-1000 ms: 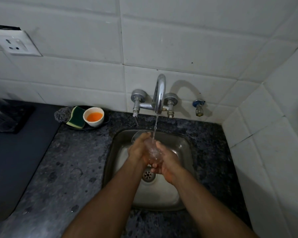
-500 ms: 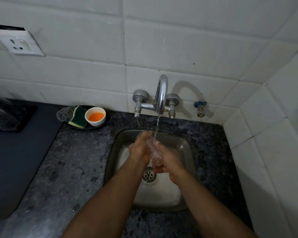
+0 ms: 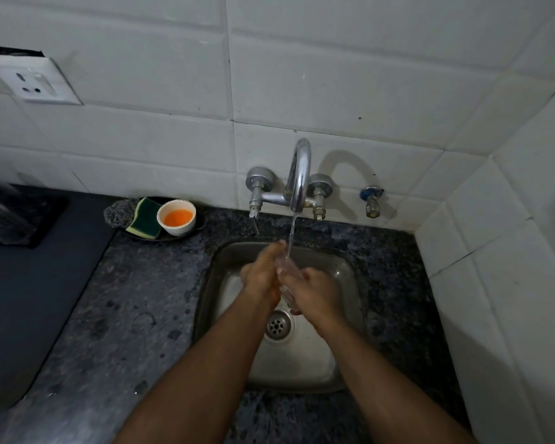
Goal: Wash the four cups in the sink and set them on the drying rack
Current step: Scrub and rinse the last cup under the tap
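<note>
Holding a clear cup between them, both hands sit over the steel sink, just above the drain. The left hand is curled against the cup's left side with its fingers pointing up toward the tap; the right hand wraps the cup from the right, fingers closed round its lower part. The cup is see-through and half hidden by the fingers, so its rim and tilt cannot be told. A thin stream of water falls from the spout onto the cup's upper end.

No writing or brand can be read anywhere; nothing legible shows on the socket on the tiled wall.

On the dark speckled counter, left of the tap, a dark dish holds a green and yellow sponge, a grey scrubber and a small white bowl of orange liquid, the bowl touching the sponge. A second small valve sticks out of the wall right of the tap. At the far left lies a dark mat, with a blurred clear object at its back that cannot be made out.
</note>
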Action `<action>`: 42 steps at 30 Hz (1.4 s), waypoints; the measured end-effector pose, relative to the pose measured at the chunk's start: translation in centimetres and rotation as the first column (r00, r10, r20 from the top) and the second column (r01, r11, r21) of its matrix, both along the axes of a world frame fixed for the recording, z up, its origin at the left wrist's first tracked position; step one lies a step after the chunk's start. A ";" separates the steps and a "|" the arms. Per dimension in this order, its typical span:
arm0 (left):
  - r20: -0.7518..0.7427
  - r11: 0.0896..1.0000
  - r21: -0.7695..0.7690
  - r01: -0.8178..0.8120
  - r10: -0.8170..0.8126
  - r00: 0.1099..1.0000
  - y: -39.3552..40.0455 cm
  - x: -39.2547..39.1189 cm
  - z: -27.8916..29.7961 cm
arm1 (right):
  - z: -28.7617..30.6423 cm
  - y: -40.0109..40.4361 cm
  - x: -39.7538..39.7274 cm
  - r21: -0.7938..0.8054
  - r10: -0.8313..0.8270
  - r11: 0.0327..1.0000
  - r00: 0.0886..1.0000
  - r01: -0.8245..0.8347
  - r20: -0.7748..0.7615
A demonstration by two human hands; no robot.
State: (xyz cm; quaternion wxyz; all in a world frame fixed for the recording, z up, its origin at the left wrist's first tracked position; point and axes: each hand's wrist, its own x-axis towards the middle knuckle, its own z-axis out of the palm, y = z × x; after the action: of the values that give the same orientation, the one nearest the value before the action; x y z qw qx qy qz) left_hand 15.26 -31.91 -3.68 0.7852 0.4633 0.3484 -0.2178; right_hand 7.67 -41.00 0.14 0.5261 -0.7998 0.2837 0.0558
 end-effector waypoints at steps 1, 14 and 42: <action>-0.002 1.000 -0.023 0.009 -0.009 1.000 0.0 0.2 -0.1 | 0.0 -0.2 0.1 0.100 -0.021 0.995 0.999 0.023 -0.030; -0.006 0.988 -0.008 0.156 -0.156 0.988 0.2 0.7 -1.3 | 1.0 -0.8 0.1 0.648 0.028 0.748 0.968 0.146 -0.251; 0.144 0.935 -0.092 0.342 -0.327 0.934 1.5 -0.6 3.0 | 2.5 -0.7 1.3 0.478 0.055 0.876 0.969 0.070 -0.243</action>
State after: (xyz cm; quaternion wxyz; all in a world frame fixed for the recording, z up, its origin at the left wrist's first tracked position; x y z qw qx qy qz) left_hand 14.64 -30.36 -0.71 0.7823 0.4827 0.2010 -0.3384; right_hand 8.94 -41.74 2.63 0.6694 -0.6286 0.3277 0.2223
